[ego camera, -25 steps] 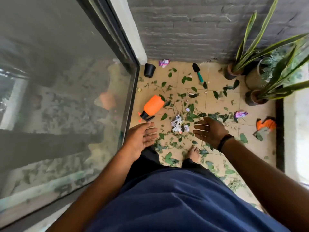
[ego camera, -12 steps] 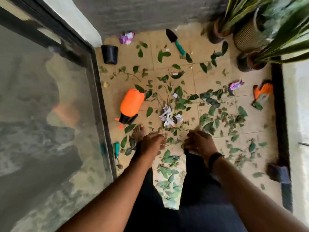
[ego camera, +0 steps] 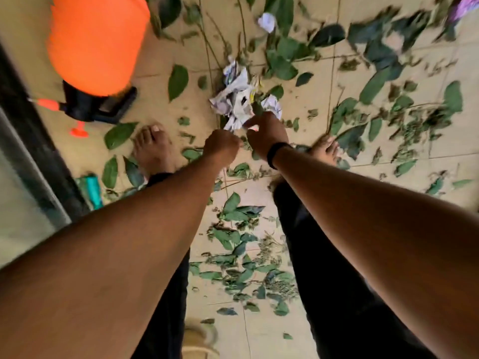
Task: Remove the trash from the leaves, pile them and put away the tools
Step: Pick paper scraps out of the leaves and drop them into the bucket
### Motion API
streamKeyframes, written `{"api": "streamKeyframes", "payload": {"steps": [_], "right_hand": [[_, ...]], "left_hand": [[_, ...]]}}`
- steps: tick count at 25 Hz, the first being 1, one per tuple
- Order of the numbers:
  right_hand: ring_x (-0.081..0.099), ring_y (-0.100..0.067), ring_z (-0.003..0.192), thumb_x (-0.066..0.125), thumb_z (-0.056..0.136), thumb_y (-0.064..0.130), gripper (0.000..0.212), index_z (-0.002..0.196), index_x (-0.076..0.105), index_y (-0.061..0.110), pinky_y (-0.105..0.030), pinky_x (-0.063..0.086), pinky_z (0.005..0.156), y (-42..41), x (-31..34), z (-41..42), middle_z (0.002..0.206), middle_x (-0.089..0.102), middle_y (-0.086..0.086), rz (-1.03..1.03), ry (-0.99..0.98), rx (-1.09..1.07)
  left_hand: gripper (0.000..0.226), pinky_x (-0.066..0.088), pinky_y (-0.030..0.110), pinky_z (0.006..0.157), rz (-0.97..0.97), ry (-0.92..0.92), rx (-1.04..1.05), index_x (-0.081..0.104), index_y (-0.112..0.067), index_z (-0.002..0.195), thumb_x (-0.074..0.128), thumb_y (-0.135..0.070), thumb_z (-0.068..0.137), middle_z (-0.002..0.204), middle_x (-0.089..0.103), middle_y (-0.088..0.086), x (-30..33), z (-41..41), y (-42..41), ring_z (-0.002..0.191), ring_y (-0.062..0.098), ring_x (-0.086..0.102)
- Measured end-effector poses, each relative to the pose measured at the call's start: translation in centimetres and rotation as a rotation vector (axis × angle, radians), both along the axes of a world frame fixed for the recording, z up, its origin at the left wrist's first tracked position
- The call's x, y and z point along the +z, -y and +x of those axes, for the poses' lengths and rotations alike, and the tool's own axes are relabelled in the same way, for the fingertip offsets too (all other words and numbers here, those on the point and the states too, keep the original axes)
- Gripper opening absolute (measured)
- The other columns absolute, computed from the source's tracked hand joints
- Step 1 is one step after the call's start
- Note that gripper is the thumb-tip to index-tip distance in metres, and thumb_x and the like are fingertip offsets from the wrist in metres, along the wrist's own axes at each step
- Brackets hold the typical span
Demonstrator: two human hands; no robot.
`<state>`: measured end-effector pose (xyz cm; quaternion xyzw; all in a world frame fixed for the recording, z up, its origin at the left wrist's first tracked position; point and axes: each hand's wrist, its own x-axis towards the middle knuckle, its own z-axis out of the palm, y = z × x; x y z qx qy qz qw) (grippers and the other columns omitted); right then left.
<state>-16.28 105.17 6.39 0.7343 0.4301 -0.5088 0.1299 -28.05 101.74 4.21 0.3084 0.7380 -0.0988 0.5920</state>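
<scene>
A wad of crumpled white printed paper [ego camera: 238,97] lies among scattered green leaves [ego camera: 241,242] on the beige tiled floor. My right hand [ego camera: 267,133], with a black wristband, reaches down and pinches the wad's near edge with curled fingers. Just left of it, my left hand [ego camera: 221,146] is curled into a fist beside the paper's lower edge, with nothing visibly in it. A small white paper scrap [ego camera: 267,20] lies farther back. A purple wrapper [ego camera: 464,6] shows at the top right corner, blurred.
An orange sprayer bottle [ego camera: 96,42] with a black head lies at the upper left. A teal tool handle [ego camera: 92,187] rests by the dark door frame [ego camera: 33,141]. My bare feet [ego camera: 153,149] stand on either side of the hands. A beige object [ego camera: 199,340] sits at the bottom.
I have bent down much closer to the floor. Both hands dropped from open at waist height to curled at the crumpled paper, and the right hand now pinches it.
</scene>
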Motion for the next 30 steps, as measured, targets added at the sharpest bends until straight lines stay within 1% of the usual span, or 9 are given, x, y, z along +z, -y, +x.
{"api": "streamKeyframes", "payload": {"steps": [2, 4, 8, 11, 14, 19, 23, 26, 30], "right_hand": [[0.041, -0.027, 0.138, 0.064, 0.094, 0.022, 0.033, 0.126, 0.068, 0.026, -0.034, 0.037, 0.113, 0.2, -1.9, -1.5, 0.156, 0.035, -0.002, -0.008, -0.053, 0.204], [0.031, -0.032, 0.143, 0.064, 0.096, 0.032, 0.044, 0.139, 0.058, 0.026, -0.045, 0.035, 0.116, 0.2, -2.6, -2.5, 0.162, 0.02, -0.001, -0.106, -0.038, 0.394], [0.046, -0.032, 0.131, 0.065, 0.096, 0.035, 0.045, 0.134, 0.059, 0.012, -0.042, 0.043, 0.107, -0.9, -1.3, -3.3, 0.146, 0.041, -0.007, -0.089, -0.038, 0.381], [0.058, -0.024, 0.117, 0.061, 0.097, 0.017, 0.023, 0.119, 0.069, 0.014, -0.031, 0.046, 0.096, -0.7, 3.6, -2.4, 0.132, 0.056, -0.004, 0.021, 0.009, 0.221], [0.062, -0.021, 0.107, 0.061, 0.096, 0.016, 0.016, 0.106, 0.073, 0.016, -0.023, 0.043, 0.084, 0.5, 9.4, -1.4, 0.12, 0.065, -0.002, 0.045, 0.018, 0.083], [0.066, -0.028, 0.087, 0.064, 0.088, 0.011, 0.014, 0.09, 0.078, 0.011, -0.036, 0.056, 0.076, 2.7, 15.9, -0.5, 0.101, 0.07, -0.007, 0.241, -0.064, 0.001], [0.064, -0.028, 0.092, 0.066, 0.087, 0.014, 0.014, 0.093, 0.078, 0.015, -0.04, 0.056, 0.077, 3.7, 15.9, 0.7, 0.102, 0.07, -0.003, 0.273, -0.048, 0.003], [0.061, -0.026, 0.097, 0.063, 0.09, 0.016, 0.014, 0.092, 0.077, 0.017, -0.038, 0.054, 0.076, 4.6, 16.3, 0.7, 0.104, 0.069, -0.001, 0.23, -0.071, 0.101], [0.065, -0.023, 0.091, 0.058, 0.091, 0.024, 0.017, 0.088, 0.074, 0.017, -0.031, 0.054, 0.075, 6.4, 16.5, 0.5, 0.1, 0.069, -0.001, -0.023, -0.103, 0.119]], "left_hand": [[0.025, 0.053, 0.04, 0.092, -0.019, -0.015, -0.121, 0.071, -0.001, 0.114, 0.056, -0.015, 0.1, 0.118, 0.07, 0.021, -0.5, 0.0, 0.0, 0.113, 0.038, 0.065], [0.024, 0.049, 0.038, 0.081, -0.035, -0.064, -0.201, 0.07, -0.003, 0.112, 0.056, -0.018, 0.099, 0.117, 0.07, 0.021, -0.9, -0.7, 0.0, 0.11, 0.039, 0.064], [0.025, 0.045, 0.034, 0.071, -0.036, -0.063, -0.231, 0.073, -0.005, 0.102, 0.053, -0.02, 0.099, 0.108, 0.072, 0.018, -0.3, -2.7, -0.7, 0.1, 0.037, 0.067], [0.024, 0.057, 0.036, 0.081, -0.04, -0.041, -0.186, 0.076, -0.009, 0.099, 0.054, -0.017, 0.095, 0.104, 0.075, 0.015, 1.9, -3.8, -2.3, 0.096, 0.034, 0.07], [0.021, 0.06, 0.043, 0.084, -0.059, -0.047, -0.146, 0.076, -0.007, 0.097, 0.058, -0.016, 0.092, 0.098, 0.075, 0.016, 3.8, -4.6, -3.7, 0.093, 0.033, 0.071], [0.02, 0.06, 0.047, 0.085, -0.019, -0.068, -0.157, 0.075, -0.002, 0.098, 0.057, -0.01, 0.092, 0.098, 0.074, 0.017, 5.1, -4.0, -6.3, 0.089, 0.032, 0.072], [0.024, 0.061, 0.041, 0.083, -0.019, -0.062, -0.21, 0.075, -0.005, 0.103, 0.053, -0.008, 0.095, 0.103, 0.074, 0.015, 4.8, -2.8, -6.8, 0.093, 0.032, 0.071], [0.024, 0.059, 0.043, 0.088, -0.031, -0.043, -0.242, 0.073, -0.002, 0.107, 0.052, -0.009, 0.096, 0.107, 0.073, 0.018, 4.8, -1.8, -6.3, 0.098, 0.034, 0.07], [0.026, 0.057, 0.044, 0.09, -0.048, -0.049, -0.382, 0.071, -0.001, 0.112, 0.05, -0.008, 0.099, 0.112, 0.072, 0.019, 4.8, -1.1, -5.1, 0.103, 0.035, 0.069]]}}
